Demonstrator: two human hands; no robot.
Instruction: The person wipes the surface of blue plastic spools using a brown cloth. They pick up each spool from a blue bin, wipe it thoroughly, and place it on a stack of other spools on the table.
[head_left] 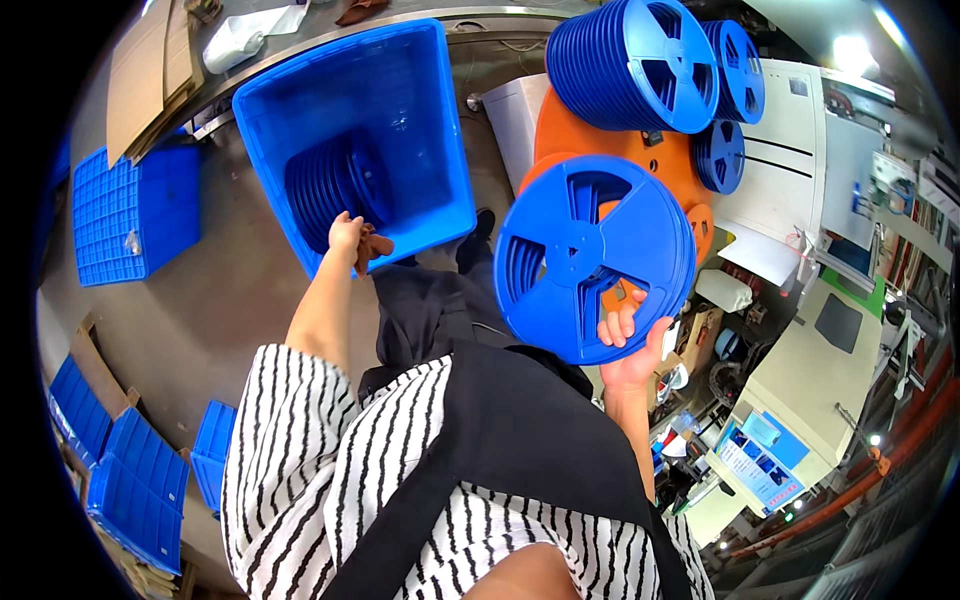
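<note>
My right hand (630, 345) grips a stack of blue plastic reels (572, 255) by its lower right edge, with the thumb outside and the fingers through an opening. The front reel's spoked face is turned up toward me. My left hand (348, 235) is at the near rim of a large blue bin (440, 110), its fingers curled. Something brown (374, 248) shows at those fingers; I cannot make out what it is. Inside the bin, close to that hand, a row of blue reels (335, 180) rests on edge.
More blue reels (635, 65) stand on an orange round-edged surface (560, 125) beyond the held stack. A blue crate (135, 215) and cardboard sheets (140, 75) are on the left. Blue containers (140, 485) sit lower left. A pale machine (800, 370) stands at right.
</note>
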